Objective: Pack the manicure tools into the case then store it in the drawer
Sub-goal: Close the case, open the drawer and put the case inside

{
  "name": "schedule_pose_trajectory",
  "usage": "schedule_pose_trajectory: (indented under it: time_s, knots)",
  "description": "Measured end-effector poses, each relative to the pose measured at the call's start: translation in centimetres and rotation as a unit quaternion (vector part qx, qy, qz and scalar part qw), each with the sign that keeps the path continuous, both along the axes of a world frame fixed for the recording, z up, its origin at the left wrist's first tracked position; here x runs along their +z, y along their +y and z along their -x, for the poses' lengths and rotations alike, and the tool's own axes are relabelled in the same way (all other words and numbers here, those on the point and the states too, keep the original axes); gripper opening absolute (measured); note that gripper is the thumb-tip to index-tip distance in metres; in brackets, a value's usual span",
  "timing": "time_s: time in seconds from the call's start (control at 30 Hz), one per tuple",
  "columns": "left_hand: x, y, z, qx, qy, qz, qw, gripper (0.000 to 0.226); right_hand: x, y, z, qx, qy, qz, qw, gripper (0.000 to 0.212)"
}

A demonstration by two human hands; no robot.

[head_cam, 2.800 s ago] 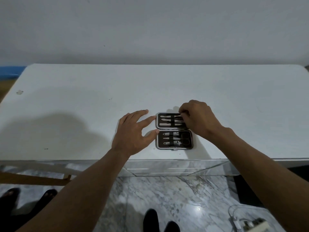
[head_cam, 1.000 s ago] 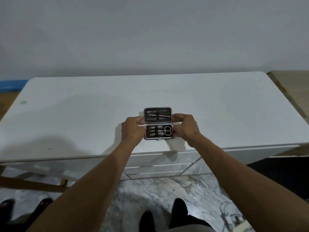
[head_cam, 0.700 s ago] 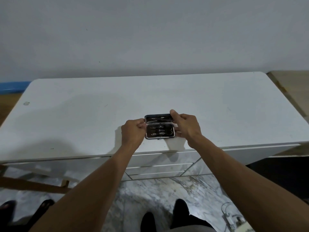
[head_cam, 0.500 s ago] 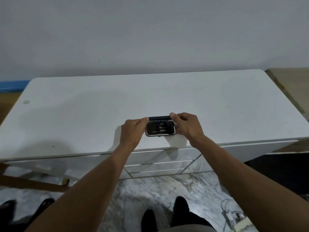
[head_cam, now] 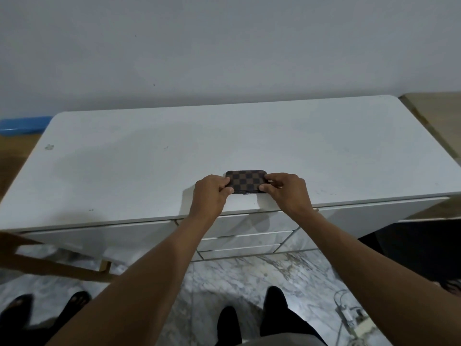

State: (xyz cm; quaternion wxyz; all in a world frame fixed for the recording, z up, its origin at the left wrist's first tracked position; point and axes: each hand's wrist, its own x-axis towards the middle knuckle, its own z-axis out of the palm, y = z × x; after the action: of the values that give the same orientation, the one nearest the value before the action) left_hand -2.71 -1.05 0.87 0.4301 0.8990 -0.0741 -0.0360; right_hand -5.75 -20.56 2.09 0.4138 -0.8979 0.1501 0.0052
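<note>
Lid's down now: half a second ago the case was still part open with the tools showing, and now it's just the brown checkered cover facing up. The case (head_cam: 247,181) lies flat and closed on the white desk (head_cam: 149,171), close to the front edge and about midway along it.

The left hand (head_cam: 210,196) grips the left end, fingers curled over the top and thumb on the near side. The right hand (head_cam: 289,193) does the same on the right end, pinching it between thumb and fingertips. A small metal clasp (head_cam: 245,194) pokes out of the near edge between the two thumbs.

Room-wise, the white top stretches wide to both sides of the case and runs back to the grey wall (head_cam: 224,46), with rounded far corners. Right under the hands, below the front edge, there's a stack of drawers (head_cam: 244,239), and they look pushed in.

Below that is marble floor (head_cam: 237,278), with the person's dark shoes (head_cam: 249,323) straight beneath. A wooden frame (head_cam: 50,265) sticks out under the desk's left side, and a cable with a white plug (head_cam: 354,318) lies on the floor at lower right.
</note>
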Motion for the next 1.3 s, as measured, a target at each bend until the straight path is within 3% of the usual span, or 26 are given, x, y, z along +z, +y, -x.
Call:
schedule_pose_trajectory:
  time_s: [0.3, 0.67, 0.9, 1.03, 1.3]
  knots:
    - [-0.5, -0.5, 0.1, -0.031, -0.059, -0.084, 0.994, 0.025, 0.4, 0.9, -0.5, 0.023, 0.005, 0.068, 0.997, 0.022]
    - [-0.3, -0.1, 0.5, -0.007, -0.031, -0.055, 0.998, 0.032, 1.1, 1.2, 0.7, 0.006, 0.005, 0.029, 1.000, 0.041]
    - [-3.1, 1.5, 7.4, -0.080, -0.185, -0.064, 0.977, 0.037, -1.6, 2.4, 7.3, 0.077, -0.108, 0.146, 0.980, 0.027]
    - [-5.6, 1.9, 10.3, -0.099, -0.111, -0.154, 0.977, 0.051, -4.4, 2.8, 9.7, 0.150, -0.040, 0.208, 0.966, 0.037]
    - [-7.0, 1.7, 10.0, -0.111, -0.078, -0.262, 0.955, 0.065, -6.6, 3.2, 8.6, 0.143, -0.010, 0.243, 0.960, 0.062]
